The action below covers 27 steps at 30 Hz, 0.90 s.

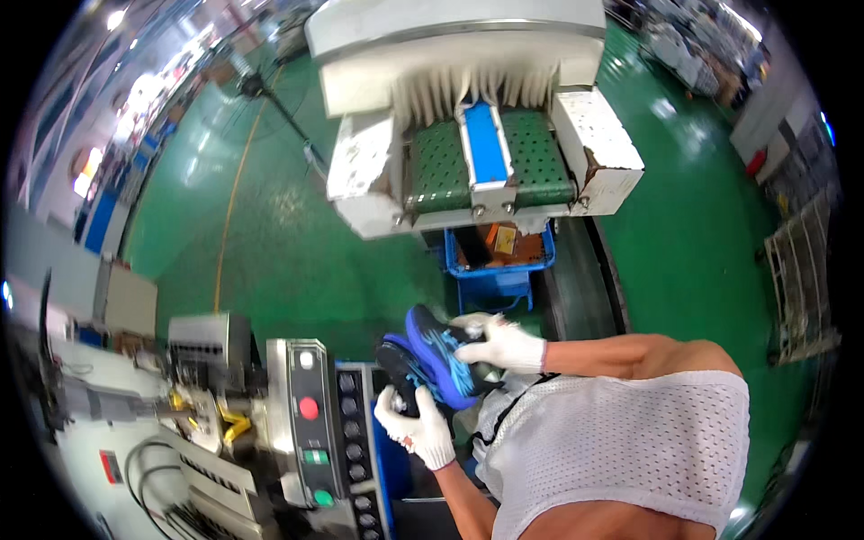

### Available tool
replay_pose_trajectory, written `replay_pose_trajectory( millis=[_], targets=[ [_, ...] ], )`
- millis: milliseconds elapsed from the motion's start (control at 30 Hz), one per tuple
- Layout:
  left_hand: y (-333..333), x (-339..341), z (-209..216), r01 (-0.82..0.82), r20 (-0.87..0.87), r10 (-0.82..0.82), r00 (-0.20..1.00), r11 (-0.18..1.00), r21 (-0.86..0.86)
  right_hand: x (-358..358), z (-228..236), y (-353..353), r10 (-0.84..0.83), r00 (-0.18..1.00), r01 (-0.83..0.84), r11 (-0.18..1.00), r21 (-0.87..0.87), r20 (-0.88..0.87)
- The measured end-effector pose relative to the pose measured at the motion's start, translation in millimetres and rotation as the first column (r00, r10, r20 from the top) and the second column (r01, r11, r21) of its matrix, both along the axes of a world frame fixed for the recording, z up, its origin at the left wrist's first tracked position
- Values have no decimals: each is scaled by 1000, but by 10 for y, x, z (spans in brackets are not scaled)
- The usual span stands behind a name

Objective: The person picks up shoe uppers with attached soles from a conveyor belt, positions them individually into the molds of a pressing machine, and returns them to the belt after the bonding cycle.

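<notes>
Both my hands wear white knitted gloves and hold a pair of black and blue sneakers in front of my body. My right hand (504,346) grips the nearer-right sneaker (441,353), which shows a violet-blue sole edge and light blue streaks on its side. Below it, my left hand (418,430) is closed round the heel end of the other sneaker (400,364), dark with blue laces or stripes. The two sneakers lie against each other, toes pointing away and to the left. Parts of both are covered by the gloves and by each other.
Ahead stands a white conveyor machine (454,40) with a fringed curtain and a green perforated belt (438,162). Under it sits a blue basket (499,268) with small items. At left are a button panel (307,409) and metal machinery (211,351). A wire cart (801,279) stands far right.
</notes>
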<state>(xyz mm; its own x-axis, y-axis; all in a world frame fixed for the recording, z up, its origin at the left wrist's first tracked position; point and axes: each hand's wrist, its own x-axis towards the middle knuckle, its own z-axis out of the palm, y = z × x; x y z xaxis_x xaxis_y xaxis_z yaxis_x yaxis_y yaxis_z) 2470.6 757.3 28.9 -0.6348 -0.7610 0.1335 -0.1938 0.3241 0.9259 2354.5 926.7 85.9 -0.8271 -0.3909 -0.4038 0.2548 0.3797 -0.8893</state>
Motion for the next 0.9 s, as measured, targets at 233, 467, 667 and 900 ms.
replay_pose_trajectory(
  millis=[233,467,667,900],
  targets=[
    [368,-2038,1460,414,139,-390,910,872,-263,-814,1044,1160,-525,848,523,851,-44,-71],
    [830,-4515,54,563,372,-454,810,779,-276,-2810,-438,1589,-530,671,667,737,111,-519],
    [895,-5261,521,646,317,-624,714,762,44,-4139,-468,1396,-371,751,652,549,523,-546],
    [415,-2117,-355,635,333,-610,719,771,43,-2346,-71,355,-468,686,229,866,-445,-557]
  ],
)
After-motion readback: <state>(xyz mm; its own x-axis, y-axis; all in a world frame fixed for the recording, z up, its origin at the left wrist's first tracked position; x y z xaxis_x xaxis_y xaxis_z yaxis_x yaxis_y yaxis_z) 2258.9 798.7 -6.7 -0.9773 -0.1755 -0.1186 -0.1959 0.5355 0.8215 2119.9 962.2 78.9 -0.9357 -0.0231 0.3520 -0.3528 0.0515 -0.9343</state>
